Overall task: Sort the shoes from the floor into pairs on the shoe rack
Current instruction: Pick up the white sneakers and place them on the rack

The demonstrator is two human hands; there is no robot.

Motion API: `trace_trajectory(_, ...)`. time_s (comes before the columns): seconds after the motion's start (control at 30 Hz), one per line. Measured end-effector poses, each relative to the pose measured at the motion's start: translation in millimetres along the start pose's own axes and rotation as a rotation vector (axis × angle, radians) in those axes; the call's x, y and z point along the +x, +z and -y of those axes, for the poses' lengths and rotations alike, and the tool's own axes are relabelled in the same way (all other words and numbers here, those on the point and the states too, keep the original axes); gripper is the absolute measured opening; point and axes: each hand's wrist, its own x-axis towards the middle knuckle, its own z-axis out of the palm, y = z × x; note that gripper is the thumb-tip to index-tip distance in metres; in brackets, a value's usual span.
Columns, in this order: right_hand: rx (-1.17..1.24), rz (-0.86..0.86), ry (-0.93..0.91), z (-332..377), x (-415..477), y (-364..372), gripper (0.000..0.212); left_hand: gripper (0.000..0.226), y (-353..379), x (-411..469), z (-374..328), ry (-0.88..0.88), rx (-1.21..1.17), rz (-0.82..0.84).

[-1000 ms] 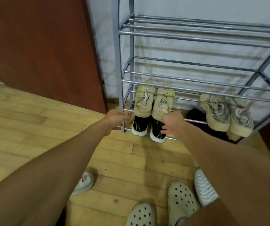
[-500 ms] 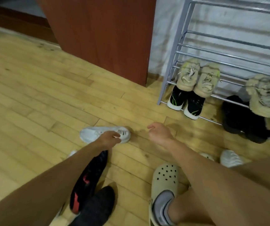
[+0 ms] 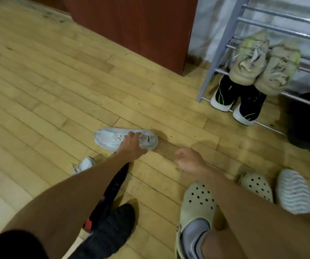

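A white sneaker (image 3: 109,139) lies on its side on the wooden floor, and my left hand (image 3: 131,146) grips it at the collar. My right hand (image 3: 188,162) hovers just right of it, blurred, fingers loosely curled, holding nothing. The grey metal shoe rack (image 3: 223,45) stands at the upper right. A beige pair (image 3: 266,62) rests on its second shelf, above a black pair with white soles (image 3: 236,101). Another white sneaker (image 3: 84,164) peeks out under my left forearm.
A black-and-red shoe (image 3: 113,193) and a dark knit shoe (image 3: 111,230) lie under my left arm. My feet wear cream clogs (image 3: 197,204). A white ribbed-sole shoe (image 3: 294,191) lies at right. A brown cabinet (image 3: 131,25) stands beside the rack. Dark shoes (image 3: 307,120) sit low on the rack.
The view swung from the rack down to the floor. Both hands left the rack, and my left hand came down onto the white sneaker and closed on it.
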Motion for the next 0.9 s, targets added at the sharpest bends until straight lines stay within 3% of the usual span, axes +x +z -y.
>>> trace_trajectory(0.2,0.098,0.027,0.086,-29.7,15.7,-11.5,0.040,0.095,11.6,42.8,-18.7,0.060,0.354,0.027)
trace_trajectory(0.37,0.120,0.010,0.130,-40.9,15.9,-20.5,0.040,0.085,25.3,42.1,-15.1,0.238,0.586,-0.028)
trace_trajectory(0.47,0.119,0.024,0.171,-44.6,7.9,-21.2,0.038,0.089,33.3,24.6,-8.2,0.439,0.704,0.022)
trace_trajectory(0.6,0.079,0.007,0.136,-36.3,-5.0,-20.8,0.030,0.070,53.9,-18.4,14.3,0.660,0.778,0.133)
trace_trajectory(0.67,0.062,-0.022,0.123,-29.0,-10.9,-19.9,0.030,0.074,59.5,-43.8,31.3,0.647,0.593,0.195)
trace_trajectory(0.73,0.069,-0.030,0.108,-24.4,-15.8,-16.8,0.028,0.076,61.0,-66.7,41.0,0.520,0.177,0.206)
trace_trajectory(0.83,0.083,-0.005,0.078,-21.9,-21.7,-8.9,0.029,0.054,62.1,-88.2,44.7,0.152,-0.225,-0.009)
trace_trajectory(0.9,0.074,0.019,0.071,-22.4,-25.7,-2.0,0.029,0.058,66.4,-91.9,44.0,-0.079,-0.319,-0.105)
